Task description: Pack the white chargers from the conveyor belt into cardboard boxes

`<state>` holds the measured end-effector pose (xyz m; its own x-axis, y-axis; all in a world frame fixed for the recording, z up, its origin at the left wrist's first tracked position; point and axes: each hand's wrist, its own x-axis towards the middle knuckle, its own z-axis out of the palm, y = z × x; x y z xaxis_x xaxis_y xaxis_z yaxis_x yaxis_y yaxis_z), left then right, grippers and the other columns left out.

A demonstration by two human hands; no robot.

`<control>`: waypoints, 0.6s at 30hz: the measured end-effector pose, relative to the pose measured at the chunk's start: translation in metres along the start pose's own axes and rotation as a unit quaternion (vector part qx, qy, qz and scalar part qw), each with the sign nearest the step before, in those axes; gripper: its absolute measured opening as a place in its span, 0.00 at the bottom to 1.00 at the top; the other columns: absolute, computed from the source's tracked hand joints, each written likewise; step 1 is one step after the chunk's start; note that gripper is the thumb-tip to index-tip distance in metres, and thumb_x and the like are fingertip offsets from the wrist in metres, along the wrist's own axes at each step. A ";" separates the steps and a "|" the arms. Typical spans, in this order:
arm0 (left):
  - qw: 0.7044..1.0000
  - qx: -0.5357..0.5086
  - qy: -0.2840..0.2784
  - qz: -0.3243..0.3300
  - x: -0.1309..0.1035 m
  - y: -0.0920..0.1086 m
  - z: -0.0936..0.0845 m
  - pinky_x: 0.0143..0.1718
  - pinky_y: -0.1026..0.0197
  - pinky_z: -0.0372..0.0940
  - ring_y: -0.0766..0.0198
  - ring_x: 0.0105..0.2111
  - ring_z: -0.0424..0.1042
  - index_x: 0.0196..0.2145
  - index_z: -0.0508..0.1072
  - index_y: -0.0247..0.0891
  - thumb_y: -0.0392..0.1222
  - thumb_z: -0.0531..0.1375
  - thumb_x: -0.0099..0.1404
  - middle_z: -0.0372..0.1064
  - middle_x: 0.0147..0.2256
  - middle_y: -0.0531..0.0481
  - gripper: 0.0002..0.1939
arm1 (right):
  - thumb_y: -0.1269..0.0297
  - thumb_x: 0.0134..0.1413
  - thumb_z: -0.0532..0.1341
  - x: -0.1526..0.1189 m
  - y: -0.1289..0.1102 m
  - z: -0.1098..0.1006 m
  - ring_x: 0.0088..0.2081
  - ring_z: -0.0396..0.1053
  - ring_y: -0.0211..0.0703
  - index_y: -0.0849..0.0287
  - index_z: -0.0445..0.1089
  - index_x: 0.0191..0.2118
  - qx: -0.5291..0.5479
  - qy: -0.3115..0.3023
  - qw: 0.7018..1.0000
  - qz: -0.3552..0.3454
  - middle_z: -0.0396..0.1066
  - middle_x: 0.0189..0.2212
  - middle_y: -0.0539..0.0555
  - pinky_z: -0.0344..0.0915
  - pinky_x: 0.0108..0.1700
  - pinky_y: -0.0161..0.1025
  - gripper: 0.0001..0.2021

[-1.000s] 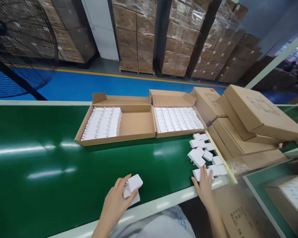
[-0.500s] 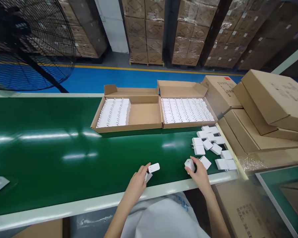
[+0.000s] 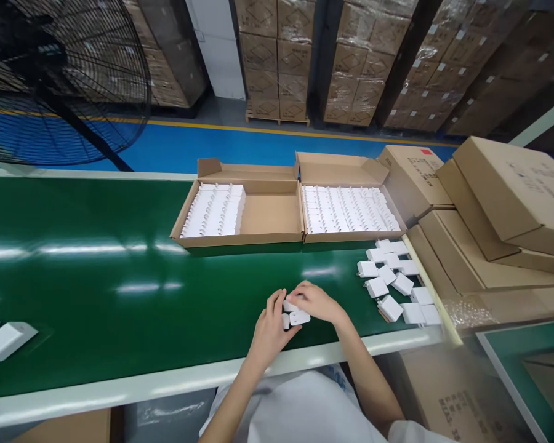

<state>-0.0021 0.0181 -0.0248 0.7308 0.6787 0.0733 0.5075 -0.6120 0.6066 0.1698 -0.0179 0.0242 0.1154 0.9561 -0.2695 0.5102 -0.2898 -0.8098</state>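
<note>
My left hand (image 3: 268, 329) is closed around white plug chargers (image 3: 300, 317) above the near side of the green belt. From the right, my right hand (image 3: 317, 303) meets it, fingers pinched on another white charger (image 3: 289, 306) against the group. Fingers partly cover these chargers, so their exact number is hidden. Loose white chargers (image 3: 389, 309), some with metal prongs showing, lie scattered at the belt's right end. Beyond my hands, an open carton (image 3: 272, 212) holds rows of chargers in its left part, with bare cardboard on the right. The adjoining carton (image 3: 355, 236) is filled with rows.
Closed brown boxes (image 3: 471, 246) are stacked to the right, beside the belt's pale end strip (image 3: 431, 286). More white pieces (image 3: 9, 342) lie at the far left of the green belt (image 3: 96, 320). A large black fan (image 3: 96, 144) stands behind at left.
My right hand has carried a charger leftward from the loose ones to my left hand. Both hands are now together. More white pieces show at the far left.
</note>
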 end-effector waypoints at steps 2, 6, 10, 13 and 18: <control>0.999 -0.016 -0.029 0.041 0.010 -0.001 0.000 0.45 0.52 0.66 0.50 0.51 0.67 0.62 0.44 0.45 0.40 0.65 0.55 0.51 0.60 0.40 0.44 | 0.49 0.60 0.52 -0.015 0.002 -0.011 0.44 0.69 0.45 0.54 0.73 0.43 0.002 -0.004 1.000 -0.024 0.70 0.45 0.55 0.65 0.46 0.42 0.18; 0.994 -0.026 -0.093 0.055 0.024 0.004 -0.001 0.42 0.51 0.67 0.52 0.42 0.71 0.60 0.49 0.44 0.43 0.65 0.54 0.63 0.51 0.44 0.40 | 0.48 0.59 0.53 -0.067 0.055 -0.048 0.50 0.63 0.57 0.61 0.65 0.52 -0.162 0.328 0.926 0.091 0.67 0.48 0.64 0.61 0.52 0.54 0.24; 0.990 -0.036 -0.112 0.074 0.031 0.019 0.007 0.42 0.50 0.66 0.52 0.41 0.71 0.58 0.53 0.41 0.42 0.65 0.54 0.64 0.51 0.43 0.37 | 0.49 0.59 0.50 -0.100 0.116 -0.066 0.47 0.63 0.64 0.67 0.65 0.49 -0.279 0.440 0.838 0.159 0.63 0.45 0.71 0.62 0.46 0.60 0.24; 0.978 -0.057 -0.156 0.126 0.031 0.029 0.015 0.43 0.51 0.66 0.53 0.43 0.71 0.56 0.56 0.42 0.40 0.63 0.55 0.65 0.51 0.44 0.32 | 0.51 0.58 0.52 -0.094 0.120 -0.054 0.47 0.65 0.59 0.63 0.66 0.47 -0.212 0.423 0.876 0.097 0.63 0.45 0.66 0.64 0.48 0.56 0.21; 0.972 -0.074 -0.172 0.141 0.031 0.035 0.018 0.48 0.49 0.64 0.49 0.53 0.65 0.63 0.40 0.44 0.42 0.66 0.52 0.45 0.64 0.37 0.50 | 0.59 0.59 0.55 -0.064 0.078 -0.031 0.49 0.67 0.48 0.55 0.72 0.43 -0.001 0.169 0.985 -0.022 0.71 0.43 0.56 0.65 0.51 0.47 0.12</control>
<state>0.0463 0.0109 -0.0153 0.9535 0.3013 -0.0008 0.2127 -0.6711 0.7102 0.2285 -0.0998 -0.0053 0.3707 0.9277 -0.0438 0.5224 -0.2473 -0.8161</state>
